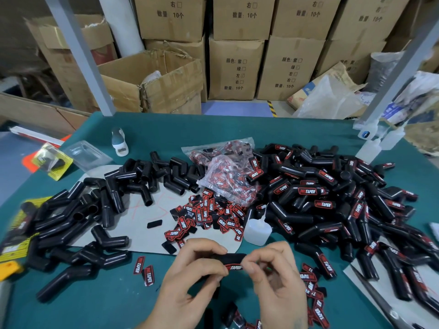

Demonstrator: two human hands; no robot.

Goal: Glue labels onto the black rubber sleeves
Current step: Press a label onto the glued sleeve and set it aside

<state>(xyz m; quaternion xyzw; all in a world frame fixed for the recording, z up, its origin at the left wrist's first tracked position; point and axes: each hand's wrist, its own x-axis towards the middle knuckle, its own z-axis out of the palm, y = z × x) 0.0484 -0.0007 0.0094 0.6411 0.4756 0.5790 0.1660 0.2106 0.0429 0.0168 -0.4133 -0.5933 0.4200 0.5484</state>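
Both hands at bottom centre of frame, working one black rubber sleeve held level above the green tabletop. Left hand: fingers curled round the sleeve's left part, thumb on top. Right hand: thumb and forefinger pinching the sleeve's right end, right at a red-and-black label on the sleeve's near side; remaining fingers loosely curled. Cannot tell if the label is fully seated.

Glue bottle, translucent with a thin nozzle, stands upright just above the hands, beside the loose label pile at frame centre. Above that pile, clear bags of labels, partly resting on sleeves.

Left half of frame: heap of unlabelled sleeves, angled black tubes, partly on a grey sheet. Right half: larger heap of labelled sleeves, red labels visible on many. Two stray labels lie flat on the tabletop left of the left hand; more labels scattered at lower right near the right wrist.

Upper left of tabletop: small white bottle, clear blister pack, yellow card package. Upper right edge: more translucent squeeze bottles. Background: stacked cardboard boxes on the floor behind the tabletop.
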